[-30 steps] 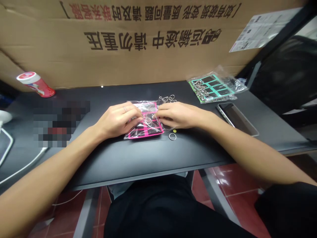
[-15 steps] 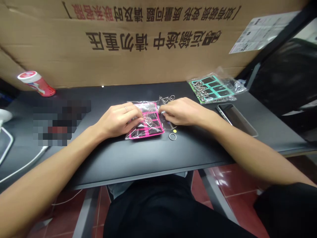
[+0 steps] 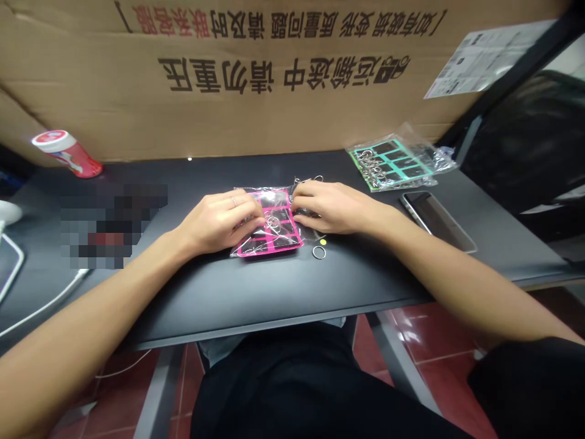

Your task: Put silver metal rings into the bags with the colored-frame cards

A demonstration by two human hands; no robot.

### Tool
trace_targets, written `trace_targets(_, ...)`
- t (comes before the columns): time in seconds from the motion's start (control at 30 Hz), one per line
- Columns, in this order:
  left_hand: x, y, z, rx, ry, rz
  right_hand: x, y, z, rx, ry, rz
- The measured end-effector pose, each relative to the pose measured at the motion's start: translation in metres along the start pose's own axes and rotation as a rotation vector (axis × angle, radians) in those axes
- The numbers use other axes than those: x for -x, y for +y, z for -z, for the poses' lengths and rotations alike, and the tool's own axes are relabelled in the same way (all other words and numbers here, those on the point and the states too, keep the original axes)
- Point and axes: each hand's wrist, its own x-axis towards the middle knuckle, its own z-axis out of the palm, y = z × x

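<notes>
A clear plastic bag (image 3: pixel 270 246) lies flat on the dark table, with a pink-framed sheet of black rectangles and metal rings inside. My left hand (image 3: pixel 223 224) is closed on the bag's left part, fingers curled and thumb pressed on it. My right hand (image 3: pixel 328 208) is at the bag's right end, its curled fingers on the clear film; the fingertips are partly hidden. Behind the right knuckles, a few metal rings (image 3: pixel 315 179) show. A loose metal ring (image 3: pixel 319 252) lies just in front of the right hand, near a small yellow dot (image 3: pixel 323 242).
At the back right lies another clear bag (image 3: pixel 393 163) with a teal-framed sheet and metal rings. A phone (image 3: pixel 437 221) rests beside my right forearm. A red bottle with a white lid (image 3: pixel 68 153) stands at the left. A large cardboard box (image 3: pixel 274 122) walls off the back.
My right hand has shifted slightly, its fingers now flatter and more spread over the bag's right end, covering more of the rings behind it. The left hand and the bag stay in place.
</notes>
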Motion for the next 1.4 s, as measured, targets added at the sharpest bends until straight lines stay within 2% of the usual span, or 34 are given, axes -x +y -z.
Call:
trace_targets(0.3,0.0,0.0,0.0,-0.007,-0.003,-0.02,-0.001,-0.002,0.004,0.128,-0.022,-0.139)
trace_targets(0.37,0.0,0.0,0.0,-0.014,-0.002,-0.032,-0.001,0.0,0.002,0.083,0.018,-0.072)
trace_targets(0.53,0.001,-0.001,-0.001,-0.013,-0.005,-0.039,-0.004,-0.002,-0.005,-0.083,0.13,0.215)
trace_targets(0.63,0.001,-0.001,-0.001,-0.019,-0.017,-0.034,-0.006,-0.003,-0.007,-0.094,0.146,0.275)
trace_targets(0.9,0.003,-0.002,-0.002,0.0,-0.034,-0.01,-0.003,0.004,-0.013,-0.099,0.128,0.24)
trace_targets(1.4,0.003,-0.002,-0.001,-0.005,-0.067,-0.006,-0.003,0.0,-0.009,-0.114,0.081,0.182)
